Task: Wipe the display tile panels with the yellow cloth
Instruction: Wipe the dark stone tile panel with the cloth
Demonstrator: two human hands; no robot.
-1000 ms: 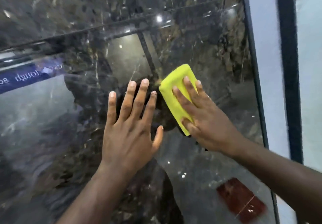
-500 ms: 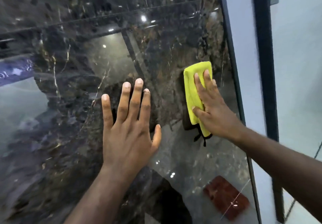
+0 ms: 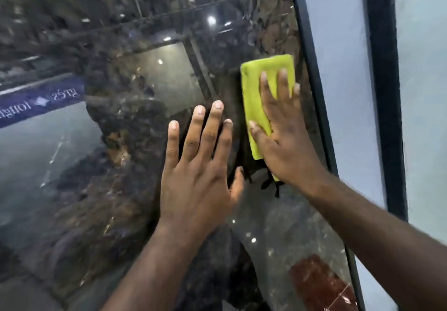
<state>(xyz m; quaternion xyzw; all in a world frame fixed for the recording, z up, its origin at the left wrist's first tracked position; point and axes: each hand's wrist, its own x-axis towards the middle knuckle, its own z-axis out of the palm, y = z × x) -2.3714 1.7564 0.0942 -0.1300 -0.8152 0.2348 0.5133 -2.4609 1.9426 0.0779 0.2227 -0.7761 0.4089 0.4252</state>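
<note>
A glossy dark marble tile panel (image 3: 121,189) fills most of the view and mirrors the room. My right hand (image 3: 285,139) presses a folded yellow cloth (image 3: 256,93) flat against the panel near its right edge, fingers straight and spread over the cloth. My left hand (image 3: 200,172) lies flat on the panel just left of the cloth, fingers straight and spread, holding nothing. The cloth's lower end is hidden under my right palm.
A dark frame strip (image 3: 312,93) borders the panel on the right. Beyond it stand a pale panel (image 3: 343,93) and another dark strip (image 3: 384,93). A blue banner reflection (image 3: 41,102) and a red patch reflection (image 3: 319,284) show in the gloss.
My right hand has slid the cloth to the right, from the middle of the panel to its right edge. My left hand has stayed flat on the panel.
</note>
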